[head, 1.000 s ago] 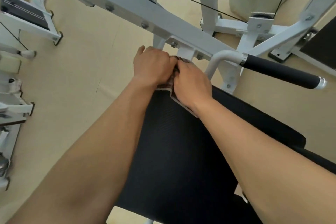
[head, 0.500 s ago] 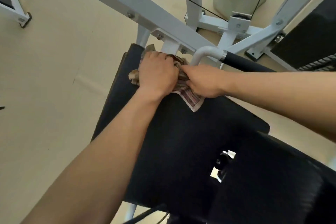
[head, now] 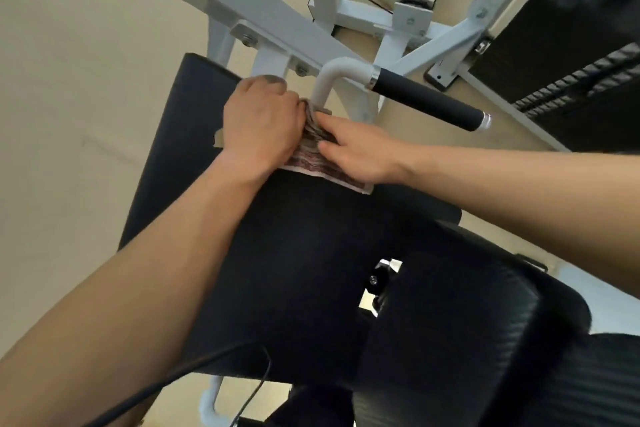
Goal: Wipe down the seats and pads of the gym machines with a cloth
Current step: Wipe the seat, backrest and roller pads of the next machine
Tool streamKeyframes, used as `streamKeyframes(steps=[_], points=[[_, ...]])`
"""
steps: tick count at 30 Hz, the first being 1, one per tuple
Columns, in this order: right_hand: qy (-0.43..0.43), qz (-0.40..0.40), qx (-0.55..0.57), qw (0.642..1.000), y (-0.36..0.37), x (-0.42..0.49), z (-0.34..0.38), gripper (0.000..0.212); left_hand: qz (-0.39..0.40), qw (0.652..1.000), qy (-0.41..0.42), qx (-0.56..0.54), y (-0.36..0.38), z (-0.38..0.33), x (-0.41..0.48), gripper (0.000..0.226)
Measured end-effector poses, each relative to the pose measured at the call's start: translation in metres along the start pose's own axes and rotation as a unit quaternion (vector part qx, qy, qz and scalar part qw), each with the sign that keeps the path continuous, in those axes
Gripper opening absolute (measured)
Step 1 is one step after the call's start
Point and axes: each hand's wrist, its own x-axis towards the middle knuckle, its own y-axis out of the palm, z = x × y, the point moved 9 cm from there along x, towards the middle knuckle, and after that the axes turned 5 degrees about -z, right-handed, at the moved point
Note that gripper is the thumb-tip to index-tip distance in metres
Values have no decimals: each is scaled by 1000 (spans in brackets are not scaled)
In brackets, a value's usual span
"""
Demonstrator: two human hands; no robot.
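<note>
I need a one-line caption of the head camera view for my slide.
Both hands, left hand and right hand, press a patterned cloth on the black seat pad beside the machine's handle.

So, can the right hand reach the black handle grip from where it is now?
Probably yes. The right hand rests on the cloth, just below the black handle grip, and nothing lies between them.

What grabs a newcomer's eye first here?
Both hands at centre: the left hand presses flat and the right hand pinches a bunched striped cloth at the far end of the black seat pad. Just beyond, a white bar with a black foam handle juts right.
</note>
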Motion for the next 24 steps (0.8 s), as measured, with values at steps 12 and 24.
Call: streamKeyframes(steps=[12, 24], points=[[251, 98, 31, 962, 11, -120, -172, 38, 191, 952, 232, -54, 36, -204, -4, 32], [489, -157, 387, 765, 45, -161, -214, 26, 439, 842, 258, -176, 83, -266, 6, 37]])
